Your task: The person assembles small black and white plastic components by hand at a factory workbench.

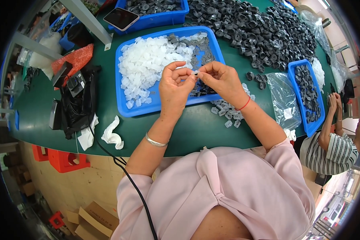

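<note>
Both my hands meet above a blue tray (119, 86). My left hand (175, 85) and my right hand (223, 82) pinch a tiny piece between their fingertips; a pale bit and a dark bit of it show, and the fingers cover the rest. Under the hands, the tray holds a heap of translucent white plastic pieces (142, 60) on its left. Small dark grey parts (206, 52) lie on its right side. Beside the tray, below my right wrist, several clear plastic pieces (228, 114) are scattered on the green table (164, 142).
A large pile of black ring-like parts (264, 30) covers the back right. A phone (121, 19) rests on another blue bin (164, 20). At right are a plastic bag (283, 100) and a narrow blue tray (313, 127). Crumpled tissue (113, 134) lies left. A person in stripes (328, 150) sits at far right.
</note>
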### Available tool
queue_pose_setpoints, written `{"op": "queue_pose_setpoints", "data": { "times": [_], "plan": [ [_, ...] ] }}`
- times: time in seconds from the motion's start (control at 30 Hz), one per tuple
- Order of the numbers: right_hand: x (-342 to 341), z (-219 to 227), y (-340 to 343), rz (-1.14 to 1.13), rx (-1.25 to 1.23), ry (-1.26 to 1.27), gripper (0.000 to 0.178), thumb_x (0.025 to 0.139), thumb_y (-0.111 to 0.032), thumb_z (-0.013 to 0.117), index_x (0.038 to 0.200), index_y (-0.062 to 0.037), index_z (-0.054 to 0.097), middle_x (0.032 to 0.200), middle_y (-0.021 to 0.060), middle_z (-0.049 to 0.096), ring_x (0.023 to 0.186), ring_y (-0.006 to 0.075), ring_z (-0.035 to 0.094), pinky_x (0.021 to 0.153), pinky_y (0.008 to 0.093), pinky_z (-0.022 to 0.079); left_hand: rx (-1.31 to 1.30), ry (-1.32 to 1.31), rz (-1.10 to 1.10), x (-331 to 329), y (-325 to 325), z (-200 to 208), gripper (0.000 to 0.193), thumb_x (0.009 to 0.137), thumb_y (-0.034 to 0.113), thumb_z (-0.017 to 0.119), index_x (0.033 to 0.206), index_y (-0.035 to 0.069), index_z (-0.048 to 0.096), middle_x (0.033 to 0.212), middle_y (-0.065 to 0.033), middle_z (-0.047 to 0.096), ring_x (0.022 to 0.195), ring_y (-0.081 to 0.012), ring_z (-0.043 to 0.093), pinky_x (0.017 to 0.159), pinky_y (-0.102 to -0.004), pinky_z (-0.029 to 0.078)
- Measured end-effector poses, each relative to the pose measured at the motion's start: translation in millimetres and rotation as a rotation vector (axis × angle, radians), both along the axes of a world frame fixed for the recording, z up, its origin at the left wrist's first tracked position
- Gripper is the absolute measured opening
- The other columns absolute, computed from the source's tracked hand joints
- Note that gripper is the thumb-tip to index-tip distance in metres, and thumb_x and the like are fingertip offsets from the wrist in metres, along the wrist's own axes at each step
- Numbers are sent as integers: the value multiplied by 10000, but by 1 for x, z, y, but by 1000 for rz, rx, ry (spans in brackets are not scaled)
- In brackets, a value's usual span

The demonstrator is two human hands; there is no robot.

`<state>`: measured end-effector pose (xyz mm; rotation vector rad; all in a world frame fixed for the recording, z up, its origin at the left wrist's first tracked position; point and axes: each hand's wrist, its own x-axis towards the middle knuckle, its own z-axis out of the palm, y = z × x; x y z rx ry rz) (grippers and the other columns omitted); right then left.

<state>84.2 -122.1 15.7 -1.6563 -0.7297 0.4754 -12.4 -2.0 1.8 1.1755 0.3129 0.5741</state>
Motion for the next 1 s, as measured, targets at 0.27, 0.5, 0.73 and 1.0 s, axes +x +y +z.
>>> {"op": "queue_pose_setpoints", "data": {
  "times": [0.27, 0.5, 0.73, 1.0],
  "plan": [
    [-5, -4, 3, 5, -52, -88, 102, 826, -63, 635, 861, 21, 591, 791, 13, 620, 680, 39, 543, 614, 192, 464, 65, -6, 25, 1, -4, -6, 370, 808, -66, 607, 1127, -31, 423, 903, -87, 594, 815, -96, 584, 693, -198, 490],
    [-3, 1, 3, -50, -20, -176, 138, 817, -112, 659, 843, 19, 624, 769, 66, 651, 644, 78, 567, 587, 238, 479, -120, 6, -112, 2, 4, -5, 302, 862, 43, 615, 1134, -47, 519, 942, -91, 621, 815, -117, 608, 741, -234, 507],
    [6, 3, 1, 19, -107, -344, 97, 799, -100, 672, 822, -7, 658, 798, 90, 641, 687, 181, 609, 636, 296, 495, -141, 117, -56, -2, 24, -4, 190, 875, 95, 601, 1015, -34, 613, 893, -102, 657, 795, -148, 631, 756, -261, 510],
    [5, -32, 4, 280, -211, -753, 76, 747, -58, 644, 813, -25, 662, 811, 125, 591, 829, 312, 575, 754, 400, 476, -208, 114, -19, -2, 27, -2, 170, 855, 77, 603, 976, -42, 605, 893, -111, 652, 788, -161, 634, 749, -272, 510]
  ]
}}
